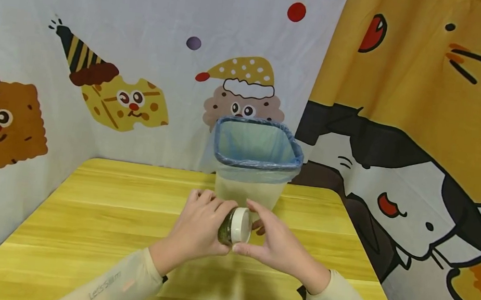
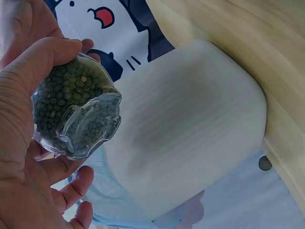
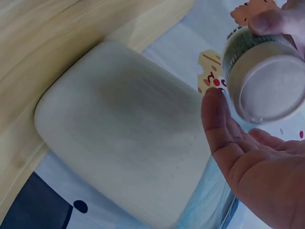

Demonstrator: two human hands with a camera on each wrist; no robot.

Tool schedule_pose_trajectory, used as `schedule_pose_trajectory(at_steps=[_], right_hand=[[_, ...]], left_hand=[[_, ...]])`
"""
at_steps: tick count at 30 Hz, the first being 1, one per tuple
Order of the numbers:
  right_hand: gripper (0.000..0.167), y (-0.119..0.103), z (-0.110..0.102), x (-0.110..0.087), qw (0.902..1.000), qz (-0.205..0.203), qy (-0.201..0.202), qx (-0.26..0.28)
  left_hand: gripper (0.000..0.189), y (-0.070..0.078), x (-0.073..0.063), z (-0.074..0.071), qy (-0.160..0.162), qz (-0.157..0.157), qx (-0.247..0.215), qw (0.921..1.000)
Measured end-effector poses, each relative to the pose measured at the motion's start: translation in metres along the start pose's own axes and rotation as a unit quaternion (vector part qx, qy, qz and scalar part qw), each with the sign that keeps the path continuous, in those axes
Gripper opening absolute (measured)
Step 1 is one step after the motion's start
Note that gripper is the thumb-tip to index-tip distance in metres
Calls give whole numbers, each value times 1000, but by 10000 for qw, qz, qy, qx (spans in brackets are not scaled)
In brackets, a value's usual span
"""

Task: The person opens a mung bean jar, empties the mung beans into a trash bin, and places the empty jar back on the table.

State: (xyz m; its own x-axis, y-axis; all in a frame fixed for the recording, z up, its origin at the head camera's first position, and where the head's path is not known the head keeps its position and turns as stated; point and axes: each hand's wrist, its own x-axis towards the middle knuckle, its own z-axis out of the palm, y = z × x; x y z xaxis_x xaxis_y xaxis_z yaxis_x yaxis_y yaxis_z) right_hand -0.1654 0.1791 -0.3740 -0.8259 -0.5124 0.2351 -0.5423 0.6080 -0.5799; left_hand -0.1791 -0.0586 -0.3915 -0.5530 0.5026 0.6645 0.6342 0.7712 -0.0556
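The left hand grips a clear jar of small green grains, tipped on its side above the middle of the counter, its white lid facing right. The right hand is spread wide around the lid — whether its thumb touches it, I cannot tell. Toward the far edge stands a whitish bin — a blue liner folded over its top.
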Motion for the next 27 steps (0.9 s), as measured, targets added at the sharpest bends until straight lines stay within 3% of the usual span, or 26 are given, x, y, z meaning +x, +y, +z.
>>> schedule_pose_trajectory(at_steps=[5,12,18,23,27], right_hand=[[85,-2,0,9,9997,47,-6,224],[63,3,1,18,9988,7,309,377],[58,7,1,18,9971,125,222,714],[57,10,1,17,9980,-166,207,566],[62,16,3,16,9970,-699,274,180]], left_hand=[[83,0,6,1,-9,-29,-11,10000],[84,1,11,11,-167,-295,-237,9991],[78,-2,18,16,-286,-109,-188,9994],[80,-6,21,19,-400,159,-226,9988],[81,-9,23,20,-614,270,-441,9968]])
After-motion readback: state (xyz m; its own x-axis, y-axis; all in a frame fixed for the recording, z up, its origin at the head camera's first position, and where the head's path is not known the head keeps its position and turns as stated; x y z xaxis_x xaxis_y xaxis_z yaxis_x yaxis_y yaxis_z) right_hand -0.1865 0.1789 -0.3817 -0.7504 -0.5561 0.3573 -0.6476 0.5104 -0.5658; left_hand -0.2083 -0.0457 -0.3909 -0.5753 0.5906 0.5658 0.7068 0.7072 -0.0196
